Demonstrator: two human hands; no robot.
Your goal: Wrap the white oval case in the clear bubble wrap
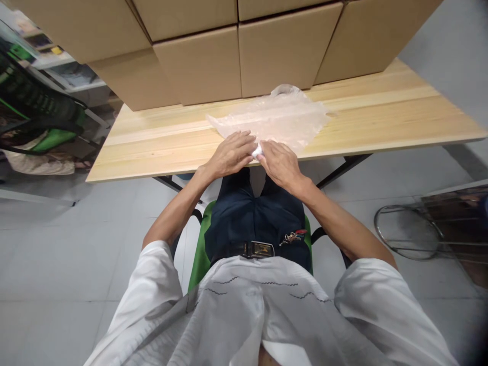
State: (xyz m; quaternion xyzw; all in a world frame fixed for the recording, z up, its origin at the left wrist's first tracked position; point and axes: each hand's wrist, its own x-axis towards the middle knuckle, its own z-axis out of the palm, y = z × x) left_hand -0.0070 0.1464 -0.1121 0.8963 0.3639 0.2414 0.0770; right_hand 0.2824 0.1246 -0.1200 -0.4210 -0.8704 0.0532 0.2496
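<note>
A thin, translucent plastic sheet (278, 119) lies spread and wrinkled on the light wooden table (160, 137). At its near edge, by the table's front, a small white bundle (257, 151) shows between my two hands. My left hand (233, 152) rests over the left side of the bundle, palm down, fingers pointing to the right and pressed together on it. My right hand (280, 161) lies on the right side, its thumb and fingers closed on the bundle. What is inside the bundle is hidden.
Stacked cardboard boxes (282, 53) stand along the table's back. A green chair seat (201, 249) is under me. At the right is a round metal stool frame (407, 231); at the left, a black and green chair (41, 107) with a person partly visible.
</note>
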